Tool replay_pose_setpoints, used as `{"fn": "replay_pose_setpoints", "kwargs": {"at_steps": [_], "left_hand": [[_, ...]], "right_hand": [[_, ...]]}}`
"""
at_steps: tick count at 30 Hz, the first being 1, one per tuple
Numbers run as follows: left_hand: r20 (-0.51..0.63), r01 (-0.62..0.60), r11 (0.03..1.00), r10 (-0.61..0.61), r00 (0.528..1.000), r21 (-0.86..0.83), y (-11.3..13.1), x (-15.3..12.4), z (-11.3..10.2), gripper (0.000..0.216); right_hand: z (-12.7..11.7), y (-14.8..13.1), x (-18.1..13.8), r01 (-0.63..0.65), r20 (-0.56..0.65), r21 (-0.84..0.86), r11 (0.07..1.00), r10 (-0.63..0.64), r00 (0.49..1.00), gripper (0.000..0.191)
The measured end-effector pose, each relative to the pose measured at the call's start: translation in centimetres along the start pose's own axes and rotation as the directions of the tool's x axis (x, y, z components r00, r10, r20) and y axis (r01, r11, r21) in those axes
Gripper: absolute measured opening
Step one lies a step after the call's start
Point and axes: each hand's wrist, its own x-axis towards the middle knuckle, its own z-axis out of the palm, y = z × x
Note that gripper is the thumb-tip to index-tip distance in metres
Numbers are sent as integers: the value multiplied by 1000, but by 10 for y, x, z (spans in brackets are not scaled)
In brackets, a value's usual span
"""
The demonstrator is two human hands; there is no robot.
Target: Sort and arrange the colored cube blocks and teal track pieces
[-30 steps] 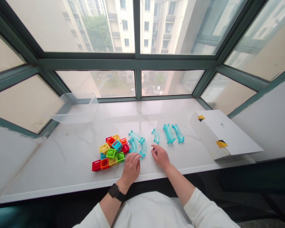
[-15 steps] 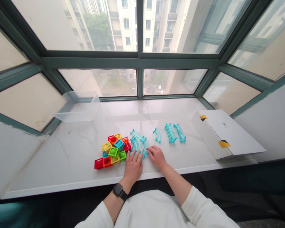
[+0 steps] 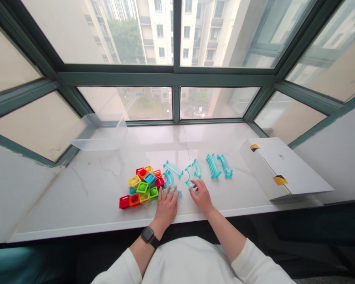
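The left hand (image 3: 166, 205) lies flat, fingers spread, on the near end of a blue curved track piece (image 3: 167, 178), just right of the coloured square blocks (image 3: 142, 185). The right hand (image 3: 201, 196) has its fingertips at a second curved piece (image 3: 189, 176); whether it pinches is unclear. Both pieces look light, stiff and slick, probably best pinched across the raised side rails.

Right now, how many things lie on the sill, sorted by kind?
Coloured square blocks: about 12, since they overlap
Clear blue track pieces: 6
Clear plastic bin: 1
White box: 1
Total: about 20
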Motion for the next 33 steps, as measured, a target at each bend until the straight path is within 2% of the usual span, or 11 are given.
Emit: {"fn": "replay_pose_setpoints", "kwargs": {"at_steps": [4, 8, 13, 16, 19, 21, 27, 29, 33], "left_hand": [[-55, -27, 996, 22, 998, -79, 8, 4, -13, 45], [-111, 64, 945, -105, 988, -322, 29, 20, -34, 50], [57, 249, 743, -273, 960, -621, 54, 48, -60, 37], [186, 333, 623, -290, 939, -708, 59, 58, -71, 25], [252, 375, 543, -288, 924, -751, 59, 63, -79, 24], [257, 393, 567, -307, 916, -724, 57, 63, -81, 26], [162, 356, 805, -318, 934, -474, 59, 65, -88, 27], [172, 342, 832, -297, 939, -437, 63, 66, -91, 26], [214, 245, 841, -158, 964, -482, 73, 64, -95, 28]], "right_hand": [[-21, -16, -1, 75, -17, 5, 997, -74, 997, 27], [-38, -48, -1, 145, -13, 44, 988, -145, 989, 26], [-46, -87, -3, 206, -2, 116, 972, -207, 978, 30], [-51, -101, -4, 226, 50, 116, 967, -233, 971, 46], [-57, -109, -5, 248, 127, 70, 966, -256, 958, 60], [-60, -112, -8, 253, 157, 5, 967, -251, 955, 63], [-53, -116, -14, 212, 218, -180, 960, -172, 961, 62], [-51, -116, -13, 204, 226, -221, 954, -154, 962, 66], [-51, -115, -4, 169, 199, -250, 953, -120, 973, 73]]}}
